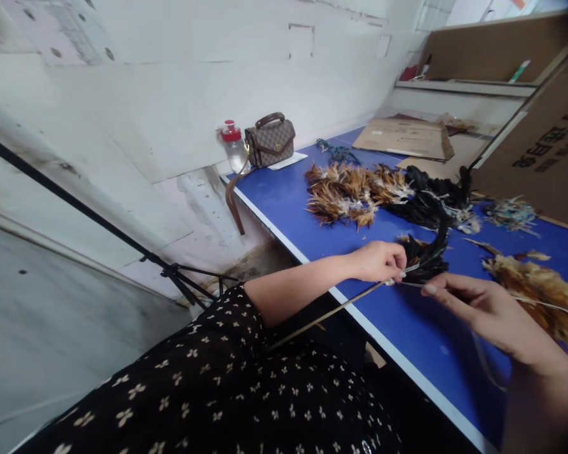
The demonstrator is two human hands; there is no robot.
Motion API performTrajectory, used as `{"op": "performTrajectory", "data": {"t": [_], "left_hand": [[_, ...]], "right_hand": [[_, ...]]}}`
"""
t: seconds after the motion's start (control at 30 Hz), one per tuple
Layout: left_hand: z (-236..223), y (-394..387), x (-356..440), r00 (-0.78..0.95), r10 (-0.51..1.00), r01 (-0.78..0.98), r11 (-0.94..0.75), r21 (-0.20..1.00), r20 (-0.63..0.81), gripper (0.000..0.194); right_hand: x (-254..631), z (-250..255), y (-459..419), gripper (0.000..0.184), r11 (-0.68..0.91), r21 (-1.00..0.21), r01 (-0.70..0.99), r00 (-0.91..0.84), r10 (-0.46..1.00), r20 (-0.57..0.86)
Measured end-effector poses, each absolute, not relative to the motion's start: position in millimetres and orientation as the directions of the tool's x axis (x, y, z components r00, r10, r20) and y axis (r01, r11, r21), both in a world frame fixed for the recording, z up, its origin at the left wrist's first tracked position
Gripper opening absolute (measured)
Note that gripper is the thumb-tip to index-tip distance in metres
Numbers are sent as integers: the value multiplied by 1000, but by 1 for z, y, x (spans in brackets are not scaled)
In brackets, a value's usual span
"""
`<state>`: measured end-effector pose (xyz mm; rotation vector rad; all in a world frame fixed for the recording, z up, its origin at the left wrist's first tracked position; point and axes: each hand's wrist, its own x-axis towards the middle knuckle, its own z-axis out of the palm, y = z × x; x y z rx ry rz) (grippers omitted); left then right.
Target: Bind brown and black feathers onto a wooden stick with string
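A big blue desk (274,195) stands by a white wall (184,94). At its right side is a large brown box (544,145) with black writing. A flat piece of cardboard (402,137) lies at the far end. Brown feathers (341,189) sit in the middle of the desk, with black feathers (426,205) right next to them. Golden feathers (534,284) lie close to the right hand (483,309). A checked bag (271,142) stands at the desk's far left corner. The right hand pinches a thin white string (413,285) between thumb and finger, and its other fingers curl loosely. The left hand (378,260) is closed, its fingertips pinching one end of a tan cord (331,312) that runs back toward the person. A clear bottle (236,151) with a red top is beside the bag. The small black bunch (428,261) is on the desk, just past the left fingertips; I cannot tell if they hold it. The white string stretches between both hands.
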<state>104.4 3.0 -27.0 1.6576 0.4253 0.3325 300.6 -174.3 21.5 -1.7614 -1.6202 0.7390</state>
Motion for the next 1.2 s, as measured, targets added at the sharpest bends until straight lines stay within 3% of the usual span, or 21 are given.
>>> {"op": "performTrajectory", "data": {"t": [0.27, 0.47, 0.57, 0.63, 0.7, 0.83, 1.0, 1.2], "left_hand": [[-19, 12, 98, 940, 335, 101, -96, 990, -63, 9], [-26, 9, 102, 949, 307, 103, -91, 991, -70, 10], [-34, 9, 105, 935, 344, 95, -12, 995, -85, 13], [-39, 9, 106, 929, 362, 78, 28, 997, -83, 16], [-42, 10, 106, 931, 357, 63, 40, 997, -73, 17], [-40, 9, 106, 933, 345, 82, 63, 995, -99, 15], [-39, 8, 103, 931, 356, 59, 61, 996, -77, 17], [-43, 10, 103, 930, 361, 44, 87, 995, -73, 34]], "right_hand": [[283, 47, -143, 87, 54, -672, 738, 104, 976, 193], [283, 36, -102, 58, 225, -605, 764, -80, 963, 257], [291, 25, -95, 39, 245, -470, 848, -6, 891, 453], [294, 22, -103, 29, 209, -346, 915, 86, 735, 673], [293, 22, -120, 21, 201, -251, 947, 89, 587, 805], [280, 19, -153, 7, 371, -183, 910, -144, 698, 701], [274, 4, -150, 17, 299, -96, 950, -191, 794, 577], [281, -8, -142, 21, 264, -44, 963, -195, 803, 563]]}}
